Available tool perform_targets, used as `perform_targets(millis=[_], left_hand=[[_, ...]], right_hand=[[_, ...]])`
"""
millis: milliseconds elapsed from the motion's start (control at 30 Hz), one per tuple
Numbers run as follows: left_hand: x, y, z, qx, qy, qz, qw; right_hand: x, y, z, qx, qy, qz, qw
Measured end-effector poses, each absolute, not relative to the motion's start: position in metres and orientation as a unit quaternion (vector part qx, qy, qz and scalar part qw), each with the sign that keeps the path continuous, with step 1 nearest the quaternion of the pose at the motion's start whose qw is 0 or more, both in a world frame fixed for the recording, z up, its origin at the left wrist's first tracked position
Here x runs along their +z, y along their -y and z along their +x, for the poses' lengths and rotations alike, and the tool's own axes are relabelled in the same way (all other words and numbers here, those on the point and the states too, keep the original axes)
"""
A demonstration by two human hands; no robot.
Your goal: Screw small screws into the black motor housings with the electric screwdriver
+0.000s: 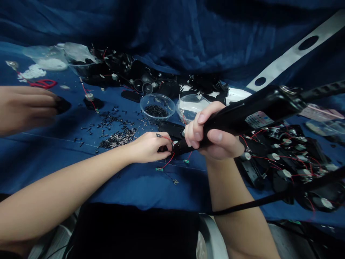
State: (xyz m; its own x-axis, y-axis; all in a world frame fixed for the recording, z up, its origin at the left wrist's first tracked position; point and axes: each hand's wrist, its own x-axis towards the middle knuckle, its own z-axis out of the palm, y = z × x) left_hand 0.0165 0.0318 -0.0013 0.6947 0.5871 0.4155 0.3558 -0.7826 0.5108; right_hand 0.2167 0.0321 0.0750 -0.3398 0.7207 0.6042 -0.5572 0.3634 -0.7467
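My right hand is wrapped round a black electric screwdriver, which slants down to the left. Its tip end is over a small black part with a white round piece and red wires. My left hand pinches that black part against the blue cloth, fingers closed. Small green circuit boards hang from the red wires just in front of the hands. Loose black screws lie in a pile behind my left forearm.
Two clear bowls stand behind the hands, one holding black screws. Wired black assemblies crowd the right side, with a black cable crossing there. Red scissors lie at left, near another person's hand holding something black. Black parts line the back.
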Motion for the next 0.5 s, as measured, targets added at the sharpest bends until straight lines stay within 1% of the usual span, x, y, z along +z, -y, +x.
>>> perform_targets(millis=[233,400,500], left_hand=[[0.0001,-0.0297,0.016,0.306,-0.243,0.908,0.149],[0.0015,-0.0274,0.0156,0.281,-0.251,0.923,0.08],[0.0021,-0.0259,0.0174,0.26,-0.263,0.928,0.048]], right_hand=[[0.0782,-0.0275,0.2192,0.55,0.608,-0.062,0.569],[0.0805,-0.0266,0.2211,0.553,0.611,-0.051,0.564],[0.0814,-0.0258,0.2227,0.55,0.616,-0.078,0.559]])
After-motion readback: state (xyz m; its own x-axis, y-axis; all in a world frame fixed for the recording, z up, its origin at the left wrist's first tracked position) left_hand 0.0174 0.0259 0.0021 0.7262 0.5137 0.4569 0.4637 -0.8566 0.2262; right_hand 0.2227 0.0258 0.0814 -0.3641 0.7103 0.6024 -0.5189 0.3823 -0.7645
